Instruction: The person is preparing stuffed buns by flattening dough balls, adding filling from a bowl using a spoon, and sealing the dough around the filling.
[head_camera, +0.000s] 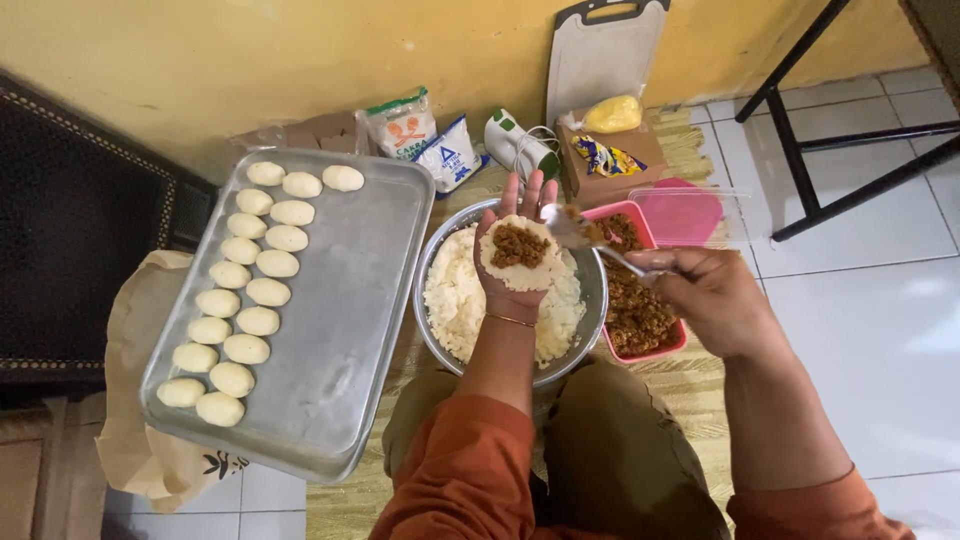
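A metal baking tray at the left carries two neat rows of smooth, shaped dough balls — kept to its far side, leaving bare metal for more. Beside it, a steel bowl holds a mound of white dough. Above the bowl the left hand lies spread, palm up, cradling a flattened dough round topped with brown minced filling, so that any crumbs would drop into the bowl. The right hand is closed around a metal spoon, its bowl tipped just beside the round. Under the spoon sits a pink container of the same filling, its lid set behind. Flour bags, a cutting board and a cardboard box line the yellow wall on the floor mat.
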